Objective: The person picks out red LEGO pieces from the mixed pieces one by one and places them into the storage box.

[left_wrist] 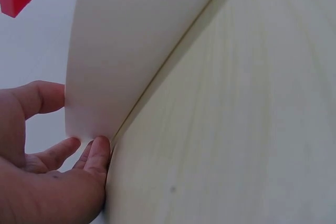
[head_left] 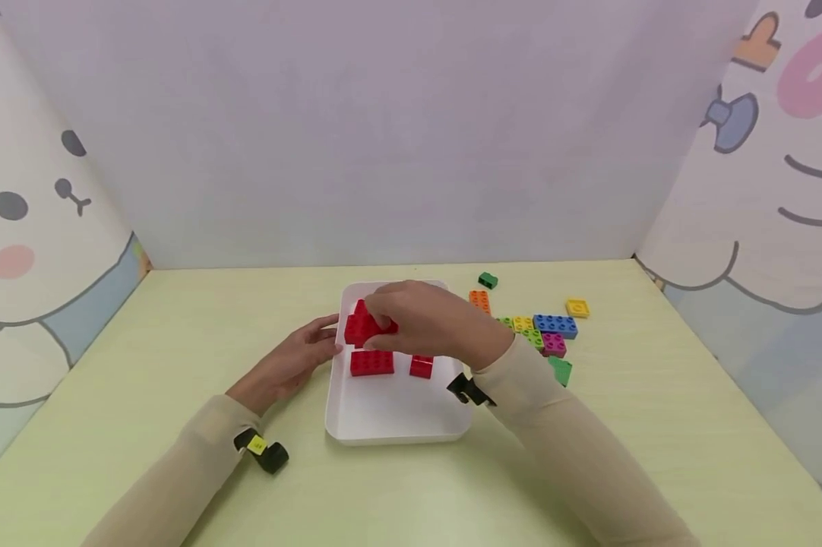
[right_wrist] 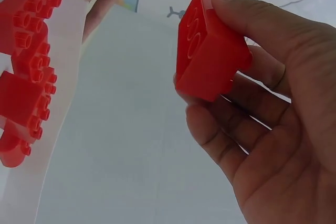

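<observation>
A shallow white tray (head_left: 399, 414) lies on the table with several red toy bricks in it, among them a long brick (head_left: 372, 363) and a smaller brick (head_left: 422, 367). Over the tray's far part, my right hand (head_left: 428, 317) pinches a red toy brick (right_wrist: 212, 51) between thumb and fingers. Its hollow underside shows in the right wrist view; from the head it is partly hidden and overlaps other red bricks. At the tray's left side, my left hand (head_left: 293, 361) touches the rim and outer wall with loosely bent fingers (left_wrist: 44, 98), holding no brick.
To the right of the tray lie loose bricks: orange (head_left: 479, 301), blue (head_left: 556, 326), magenta (head_left: 554, 345), yellow (head_left: 578, 307) and green (head_left: 488, 280), with others partly behind my right arm. A pale wall stands behind the table; cartoon-printed panels flank it.
</observation>
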A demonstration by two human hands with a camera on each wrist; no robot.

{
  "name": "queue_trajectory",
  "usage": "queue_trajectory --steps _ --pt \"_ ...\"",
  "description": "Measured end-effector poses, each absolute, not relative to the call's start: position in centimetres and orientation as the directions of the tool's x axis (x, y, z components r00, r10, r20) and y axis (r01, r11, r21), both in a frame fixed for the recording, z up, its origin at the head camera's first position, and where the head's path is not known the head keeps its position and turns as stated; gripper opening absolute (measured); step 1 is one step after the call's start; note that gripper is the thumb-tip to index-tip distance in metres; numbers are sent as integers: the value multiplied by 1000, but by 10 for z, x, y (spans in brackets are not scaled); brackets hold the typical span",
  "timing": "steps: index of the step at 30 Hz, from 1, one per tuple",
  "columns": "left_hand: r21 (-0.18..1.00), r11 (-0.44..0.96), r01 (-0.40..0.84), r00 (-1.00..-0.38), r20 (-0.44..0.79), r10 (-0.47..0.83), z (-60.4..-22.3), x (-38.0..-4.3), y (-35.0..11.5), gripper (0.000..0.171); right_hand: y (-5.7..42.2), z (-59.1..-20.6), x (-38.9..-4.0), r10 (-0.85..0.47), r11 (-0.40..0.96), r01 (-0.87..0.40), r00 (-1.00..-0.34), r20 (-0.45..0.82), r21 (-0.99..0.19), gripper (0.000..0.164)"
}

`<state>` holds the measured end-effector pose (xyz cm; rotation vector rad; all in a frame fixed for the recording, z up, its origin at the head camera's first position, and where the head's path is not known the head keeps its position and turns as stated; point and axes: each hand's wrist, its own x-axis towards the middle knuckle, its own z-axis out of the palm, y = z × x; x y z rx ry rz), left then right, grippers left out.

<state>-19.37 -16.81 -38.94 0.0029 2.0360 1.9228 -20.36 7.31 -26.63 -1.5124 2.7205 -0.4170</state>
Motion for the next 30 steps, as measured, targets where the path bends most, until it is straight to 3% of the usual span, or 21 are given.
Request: queue_trajectory --steps 10,15,18,30 --pt "974 68 -218 -939 -228 257 -389 -194 -167 71 56 -279 -209 -865 452 -859 -488 118 -240 25" --pt "971 77 -228 -943 -239 231 -388 -194 -168 68 55 -287 -210 -856 499 -840 -516 28 -214 51" --pt "970 73 -230 -944 -241 226 -388 -194 -169 67 51 -290 -208 -855 516 -835 -516 -54 -191 58" --pt "973 76 -220 -945 -231 229 -387 -194 -167 63 43 -302 -200 -835 539 -822 -493 -244 -184 49"
